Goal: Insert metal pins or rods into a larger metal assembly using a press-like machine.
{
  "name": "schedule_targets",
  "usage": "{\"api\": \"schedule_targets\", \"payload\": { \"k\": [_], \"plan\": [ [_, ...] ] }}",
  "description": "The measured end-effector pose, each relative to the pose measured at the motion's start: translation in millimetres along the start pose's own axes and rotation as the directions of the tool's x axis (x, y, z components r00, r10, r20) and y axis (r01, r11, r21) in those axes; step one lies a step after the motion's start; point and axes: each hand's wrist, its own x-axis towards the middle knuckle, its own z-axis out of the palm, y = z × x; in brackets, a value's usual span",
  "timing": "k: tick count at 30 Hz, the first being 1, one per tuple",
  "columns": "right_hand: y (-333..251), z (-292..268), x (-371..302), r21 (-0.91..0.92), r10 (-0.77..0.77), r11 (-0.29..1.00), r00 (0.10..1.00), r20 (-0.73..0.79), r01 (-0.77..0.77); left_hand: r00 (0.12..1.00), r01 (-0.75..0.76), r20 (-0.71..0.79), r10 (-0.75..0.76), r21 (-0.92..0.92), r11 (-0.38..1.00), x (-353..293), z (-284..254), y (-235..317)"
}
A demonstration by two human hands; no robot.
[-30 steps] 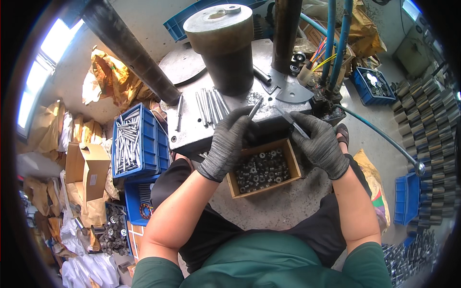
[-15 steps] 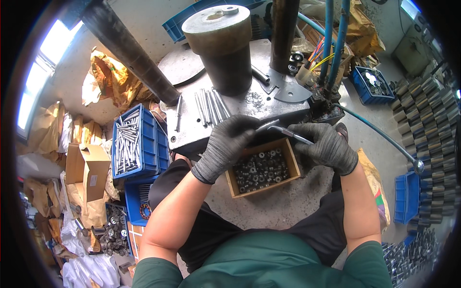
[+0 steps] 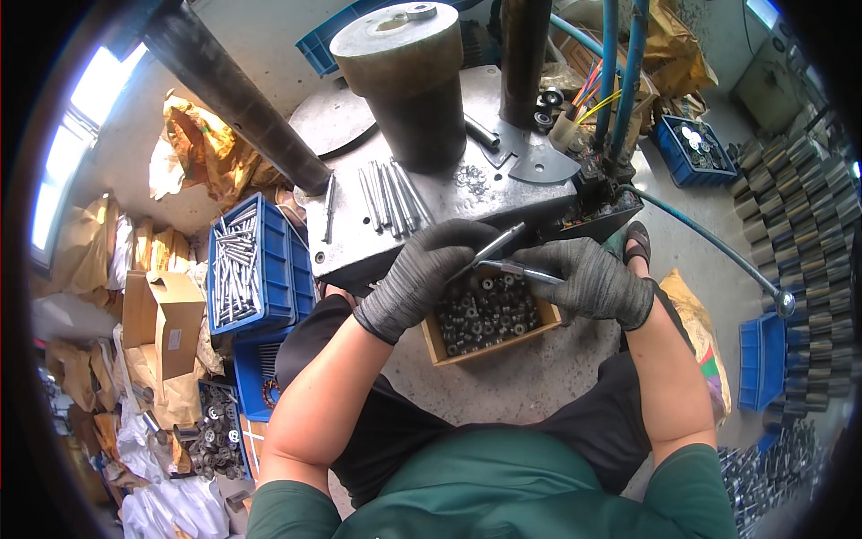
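In grey gloves, both of my hands are raised over the near edge of a metal machine plate (image 3: pixel 346 238). My left hand (image 3: pixel 422 269) is closed around a metal shaft (image 3: pixel 499 242) that points up to the right. Closed too, my right hand (image 3: pixel 593 278) grips a slim metal rod-like tool (image 3: pixel 525 271), its tip close to the shaft; its exact kind is unclear. Below them a wooden box (image 3: pixel 494 350) holds many small metal rollers or bushings (image 3: pixel 485 314). Several metal shafts (image 3: pixel 388 199) lie side by side on the plate, near a patch of small thin rings (image 3: pixel 471 178).
A thick round press column (image 3: pixel 413 117) rises from the plate, between dark posts. Left stands a blue crate of shafts (image 3: pixel 238 265) beside an open cardboard box (image 3: pixel 175 314). To the right are blue hoses (image 3: pixel 611 81), a blue bin (image 3: pixel 761 359) and stacked metal cylinders (image 3: pixel 790 234).
The shaft in my left hand has tilted up more steeply. My right hand has moved left and slightly down, with its tool now lying flatter. The view has shifted slightly.
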Motion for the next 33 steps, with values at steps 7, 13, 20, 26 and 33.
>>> {"api": "schedule_targets", "payload": {
  "k": [7, 13, 20, 26, 33],
  "plan": [
    [19, -1, 4, -0.186, -0.214, 0.962, 0.974, -0.073, 0.198, 0.993, 0.107, 0.074, -0.092, -0.244, 0.964, 8, -3, -2],
    [15, 14, 7, -0.097, -0.170, 0.983, 0.976, -0.137, 0.158, 0.992, 0.111, 0.104, -0.072, -0.434, 0.894, 8, -11, -2],
    [-1, 16, 3, 0.363, 0.029, 0.929, 0.993, 0.113, -0.069, 0.998, 0.012, 0.055, 0.005, -0.303, 0.953, 4, -17, 0],
    [0, 19, 1, 0.457, -0.028, 0.889, 0.999, 0.024, 0.014, 0.914, -0.215, -0.306, 0.268, 0.195, 0.957, -1, -55, 9],
    [-11, 24, -4, 0.472, 0.046, 0.881, 0.998, -0.042, -0.020, 0.620, 0.112, -0.532, 0.576, 0.787, 0.606, 2, -162, -3]
  ]
}}
